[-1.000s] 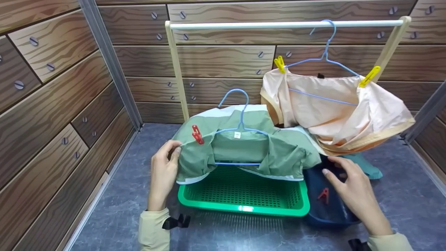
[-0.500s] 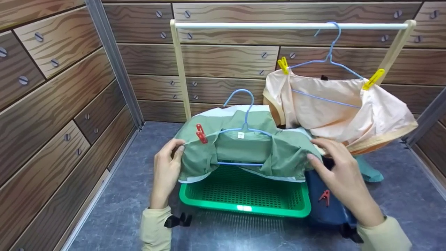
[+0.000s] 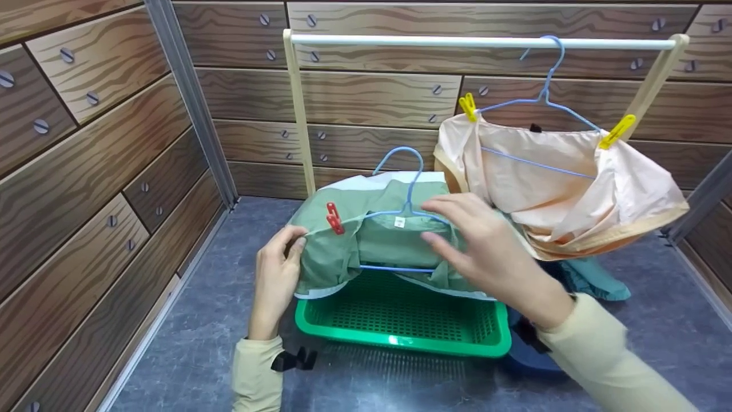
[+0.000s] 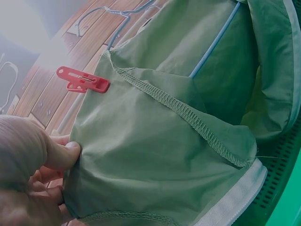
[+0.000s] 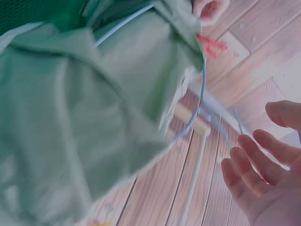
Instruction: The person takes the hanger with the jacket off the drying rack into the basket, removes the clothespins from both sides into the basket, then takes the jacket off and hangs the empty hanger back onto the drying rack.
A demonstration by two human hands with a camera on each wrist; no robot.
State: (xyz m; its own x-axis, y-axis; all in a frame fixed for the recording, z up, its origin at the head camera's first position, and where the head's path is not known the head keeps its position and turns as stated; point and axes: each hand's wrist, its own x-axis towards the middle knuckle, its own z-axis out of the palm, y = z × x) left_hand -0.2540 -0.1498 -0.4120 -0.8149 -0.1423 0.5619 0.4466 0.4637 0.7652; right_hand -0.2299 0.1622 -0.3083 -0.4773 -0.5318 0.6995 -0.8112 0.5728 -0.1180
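Observation:
A green garment with white trim (image 3: 326, 257) lies over the basket on a blue hanger (image 3: 409, 194). One red clothespin (image 3: 334, 218) clips its left shoulder to the hanger. My left hand (image 3: 278, 274) pinches the garment's left edge between thumb and fingers, just below that clothespin; the left wrist view shows the thumb (image 4: 66, 154) pressed on the cloth. With fingers spread and nothing between them, my right hand (image 3: 486, 252) is over the garment's right half, close by the hanger's neck. In the right wrist view its relaxed fingers (image 5: 254, 169) are beside the hanger's hook.
The green basket (image 3: 400, 342) stands under the garment, with a dark blue bin (image 3: 529, 360) at its right. Behind, a rack with a white bar (image 3: 400, 40) bears a pale pink garment (image 3: 532, 189) on a hanger with yellow clothespins (image 3: 617, 131). Teal cloth (image 3: 597, 277) lies at right.
My right hand has moved from above the blue bin leftward and up across the garment to near the hanger's neck. The left hand keeps its pinch on the garment's edge.

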